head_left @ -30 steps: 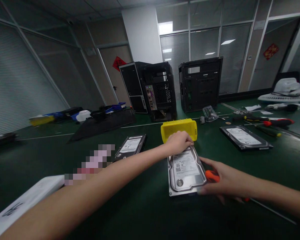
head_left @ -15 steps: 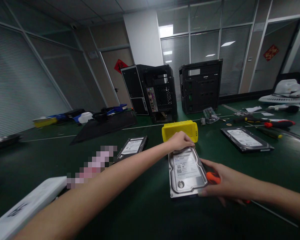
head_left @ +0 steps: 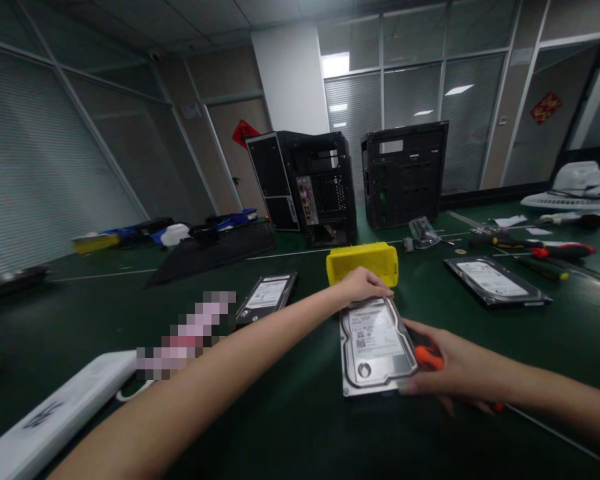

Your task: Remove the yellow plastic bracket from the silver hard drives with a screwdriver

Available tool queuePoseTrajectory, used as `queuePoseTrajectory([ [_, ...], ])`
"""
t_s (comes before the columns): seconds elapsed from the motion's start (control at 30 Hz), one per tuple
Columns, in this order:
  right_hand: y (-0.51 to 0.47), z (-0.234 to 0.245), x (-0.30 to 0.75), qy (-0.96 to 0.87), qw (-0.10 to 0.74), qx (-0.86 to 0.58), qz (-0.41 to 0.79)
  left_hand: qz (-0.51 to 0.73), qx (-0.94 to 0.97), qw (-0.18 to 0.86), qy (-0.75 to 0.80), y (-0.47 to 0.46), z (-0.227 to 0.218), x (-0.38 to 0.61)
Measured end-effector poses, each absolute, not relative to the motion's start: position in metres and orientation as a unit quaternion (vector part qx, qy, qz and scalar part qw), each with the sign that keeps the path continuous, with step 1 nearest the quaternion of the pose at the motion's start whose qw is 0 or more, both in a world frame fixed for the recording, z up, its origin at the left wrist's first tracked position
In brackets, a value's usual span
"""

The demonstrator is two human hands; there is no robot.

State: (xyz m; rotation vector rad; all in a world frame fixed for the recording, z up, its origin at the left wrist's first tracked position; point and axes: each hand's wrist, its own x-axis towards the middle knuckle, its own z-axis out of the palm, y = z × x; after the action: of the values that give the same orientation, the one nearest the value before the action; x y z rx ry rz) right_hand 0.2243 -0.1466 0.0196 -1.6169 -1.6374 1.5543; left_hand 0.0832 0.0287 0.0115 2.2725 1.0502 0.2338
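Observation:
A silver hard drive with a white label faces up in front of me, slightly tilted. My left hand is closed at its far end, fingers curled over the edge; what lies under the fingertips is hidden. My right hand holds the drive's right side, thumb on the near right corner and fingers along the edge. In the same palm sits a tool with an orange handle; most of it is covered by the hand. Just beyond the left hand stands a yellow plastic bin.
Other hard drives lie left and right on the green table. Two black computer cases stand behind. Pliers are at the right, a white box at the left. Part of another hand shows at the left edge.
The whole view has shifted slightly to the right. Both hands keep their places on the hard drive. More of the other hand shows at the left edge.

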Motion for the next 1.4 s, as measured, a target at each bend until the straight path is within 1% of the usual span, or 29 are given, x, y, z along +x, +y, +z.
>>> queuePoseTrajectory([
  [0.13,-0.146,0.016,0.226,-0.584,0.182,-0.567,0.552,0.084,0.848,0.340,0.398,0.032,0.012,0.083],
  [0.3,-0.146,0.011,0.228,-0.586,0.190,-0.563,0.551,0.083,0.840,0.350,0.406,0.029,0.016,0.082],
  [0.63,-0.148,0.018,0.226,-0.579,0.197,-0.566,0.554,0.093,0.851,0.328,0.399,0.030,0.012,0.082],
  [0.77,-0.146,0.011,0.228,-0.583,0.195,-0.562,0.553,0.097,0.856,0.318,0.396,0.031,0.009,0.083],
  [0.97,-0.141,-0.003,0.231,-0.594,0.216,-0.547,0.549,0.103,0.860,0.309,0.394,0.030,0.010,0.084],
  [1.2,-0.144,0.008,0.227,-0.587,0.204,-0.551,0.557,0.109,0.857,0.312,0.396,0.029,0.011,0.084],
  [1.4,-0.144,0.010,0.228,-0.578,0.195,-0.560,0.561,0.103,0.846,0.339,0.399,0.030,0.008,0.083],
])
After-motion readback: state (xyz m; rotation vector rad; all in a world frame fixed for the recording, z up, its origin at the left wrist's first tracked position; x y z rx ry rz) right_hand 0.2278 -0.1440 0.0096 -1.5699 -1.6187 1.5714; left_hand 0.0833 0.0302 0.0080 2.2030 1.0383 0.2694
